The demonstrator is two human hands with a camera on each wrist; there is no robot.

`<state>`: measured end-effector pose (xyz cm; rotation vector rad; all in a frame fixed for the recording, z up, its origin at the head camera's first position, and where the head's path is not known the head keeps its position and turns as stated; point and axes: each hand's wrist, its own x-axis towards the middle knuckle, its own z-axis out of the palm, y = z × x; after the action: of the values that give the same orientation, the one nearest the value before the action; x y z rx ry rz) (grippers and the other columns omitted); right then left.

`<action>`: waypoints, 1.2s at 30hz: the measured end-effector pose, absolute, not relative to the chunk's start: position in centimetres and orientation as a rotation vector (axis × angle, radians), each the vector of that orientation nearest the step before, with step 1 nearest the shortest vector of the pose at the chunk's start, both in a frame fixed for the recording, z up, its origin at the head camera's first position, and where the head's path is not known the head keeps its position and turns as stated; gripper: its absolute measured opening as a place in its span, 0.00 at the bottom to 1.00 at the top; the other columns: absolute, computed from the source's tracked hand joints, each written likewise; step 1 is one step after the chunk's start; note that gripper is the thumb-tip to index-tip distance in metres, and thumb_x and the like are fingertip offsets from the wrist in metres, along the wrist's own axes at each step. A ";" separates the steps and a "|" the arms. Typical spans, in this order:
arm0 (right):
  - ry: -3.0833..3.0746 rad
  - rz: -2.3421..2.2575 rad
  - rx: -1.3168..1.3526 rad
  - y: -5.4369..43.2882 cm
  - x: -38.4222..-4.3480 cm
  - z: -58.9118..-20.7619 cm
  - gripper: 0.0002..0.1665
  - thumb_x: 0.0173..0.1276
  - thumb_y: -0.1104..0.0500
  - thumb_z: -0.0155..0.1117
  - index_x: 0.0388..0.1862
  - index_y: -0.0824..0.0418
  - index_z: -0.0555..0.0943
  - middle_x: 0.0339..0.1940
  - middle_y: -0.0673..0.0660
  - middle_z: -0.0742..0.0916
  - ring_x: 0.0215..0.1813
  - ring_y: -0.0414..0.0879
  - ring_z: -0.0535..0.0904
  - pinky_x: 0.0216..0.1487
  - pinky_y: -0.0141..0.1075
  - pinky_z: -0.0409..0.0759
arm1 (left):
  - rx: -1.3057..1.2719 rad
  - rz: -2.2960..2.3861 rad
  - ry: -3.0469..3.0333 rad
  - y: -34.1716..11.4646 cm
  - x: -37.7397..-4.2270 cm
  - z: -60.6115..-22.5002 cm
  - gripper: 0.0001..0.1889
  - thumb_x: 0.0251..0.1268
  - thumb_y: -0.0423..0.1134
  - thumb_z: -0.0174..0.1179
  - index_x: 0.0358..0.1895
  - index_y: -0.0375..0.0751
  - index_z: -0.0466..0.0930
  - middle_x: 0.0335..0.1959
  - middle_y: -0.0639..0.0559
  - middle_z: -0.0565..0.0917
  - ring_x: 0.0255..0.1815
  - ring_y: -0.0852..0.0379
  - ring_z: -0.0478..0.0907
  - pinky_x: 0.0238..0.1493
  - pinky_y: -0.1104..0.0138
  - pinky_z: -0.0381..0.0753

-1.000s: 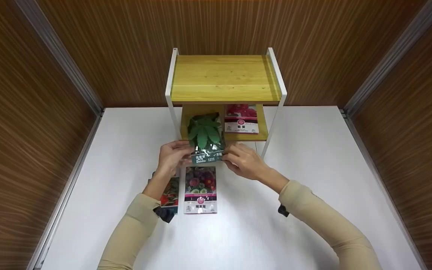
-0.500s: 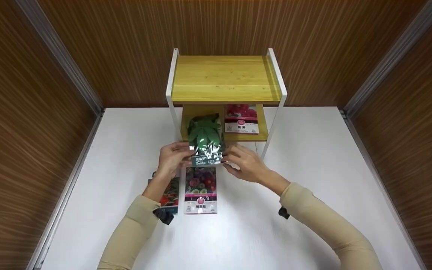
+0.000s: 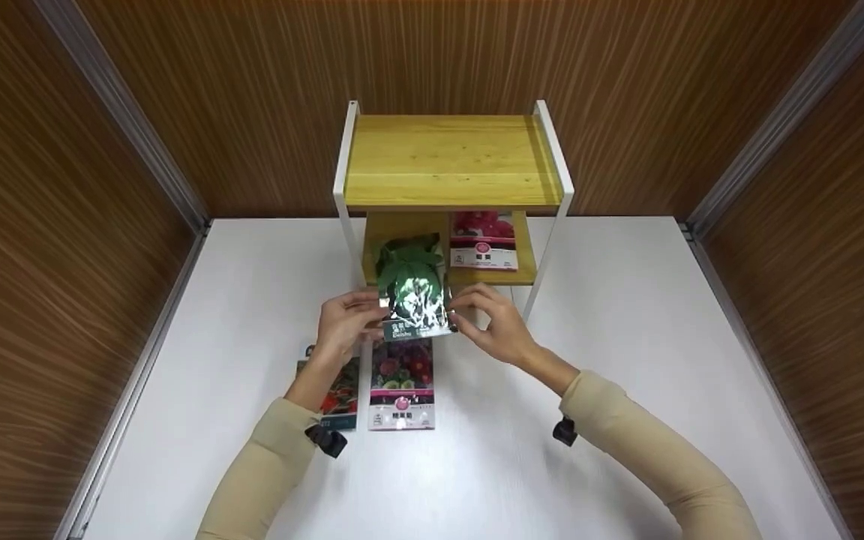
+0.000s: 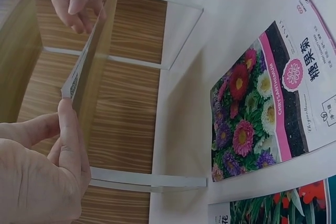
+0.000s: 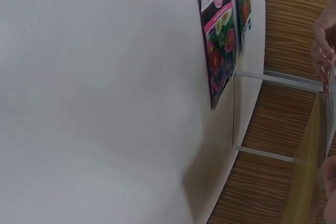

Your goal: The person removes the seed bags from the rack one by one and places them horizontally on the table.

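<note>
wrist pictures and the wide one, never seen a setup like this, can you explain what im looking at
There is no robot: a person is working bare-handed. The wide picture comes from a camera on the head; the other two come from cameras on the wrists. The left hand and right hand hold a green leaf packet by its sides, at the front of the lower shelf. A pink-flowered packet lies on that shelf; a chrysanthemum packet and a red-flowered packet lie on the white table.
</note>
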<state>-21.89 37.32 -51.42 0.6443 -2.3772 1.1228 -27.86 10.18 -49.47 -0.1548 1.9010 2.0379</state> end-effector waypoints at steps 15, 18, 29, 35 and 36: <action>-2.293 1.845 -0.075 36.4 -22.0 -51.4 0.14 0.70 0.66 0.72 0.53 0.69 0.86 0.51 0.65 0.89 0.46 0.38 0.83 0.44 0.25 0.83 | -0.174 2.069 1.914 10.0 -26.9 -50.4 0.19 0.64 0.25 0.70 0.58 0.29 0.84 0.39 0.47 0.89 0.29 0.58 0.84 0.28 0.72 0.90; -2.286 1.915 -0.116 36.5 -22.1 -51.4 0.15 0.71 0.65 0.71 0.55 0.68 0.86 0.50 0.63 0.89 0.47 0.41 0.83 0.44 0.25 0.84 | -0.175 2.070 1.918 10.0 -26.8 -50.5 0.18 0.64 0.26 0.70 0.57 0.31 0.84 0.40 0.47 0.89 0.29 0.58 0.85 0.28 0.71 0.91; -2.227 2.264 -0.247 36.8 -22.6 -51.3 0.21 0.74 0.66 0.64 0.63 0.71 0.80 0.45 0.50 0.87 0.45 0.41 0.85 0.47 0.36 0.92 | -0.177 2.078 1.921 10.2 -26.4 -51.2 0.16 0.65 0.26 0.70 0.55 0.32 0.85 0.40 0.46 0.88 0.27 0.58 0.85 0.28 0.70 0.91; -2.209 2.346 -0.311 36.5 -22.9 -51.0 0.21 0.74 0.67 0.62 0.64 0.71 0.80 0.44 0.50 0.88 0.46 0.41 0.85 0.47 0.32 0.90 | -0.178 2.090 1.911 10.2 -26.3 -51.4 0.15 0.64 0.26 0.70 0.54 0.32 0.85 0.38 0.48 0.88 0.26 0.58 0.85 0.27 0.70 0.91; -2.209 2.347 -0.316 36.5 -22.9 -51.0 0.21 0.74 0.67 0.62 0.64 0.71 0.80 0.44 0.50 0.87 0.46 0.41 0.84 0.47 0.32 0.90 | -0.176 2.089 1.915 10.2 -26.2 -51.4 0.16 0.64 0.26 0.70 0.54 0.33 0.85 0.38 0.48 0.88 0.26 0.58 0.85 0.27 0.70 0.91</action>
<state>-22.92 36.48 -51.01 -0.3160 -2.2088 2.3470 -26.23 10.24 -51.38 -0.1761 1.9152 2.0886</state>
